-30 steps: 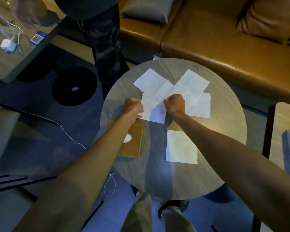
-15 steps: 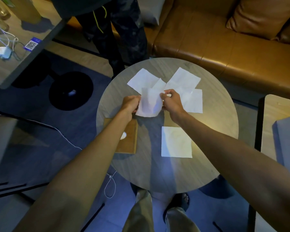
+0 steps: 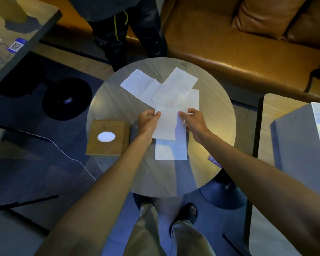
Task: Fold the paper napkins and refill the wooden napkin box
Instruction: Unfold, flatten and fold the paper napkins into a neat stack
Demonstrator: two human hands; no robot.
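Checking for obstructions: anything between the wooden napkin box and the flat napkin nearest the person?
Only the left forearm crosses above; between wooden box and napkin the table looks bare, head view.

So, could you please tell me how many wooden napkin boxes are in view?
1: the wooden napkin box sits at the round table's left edge, beside the left hand.

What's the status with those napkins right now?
Left hand and right hand both pinching one napkin by its top corners. Wooden box closed, table's left edge. Nothing in the way.

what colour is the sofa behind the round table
Tan-brown leather sofa, clearest in the head view.
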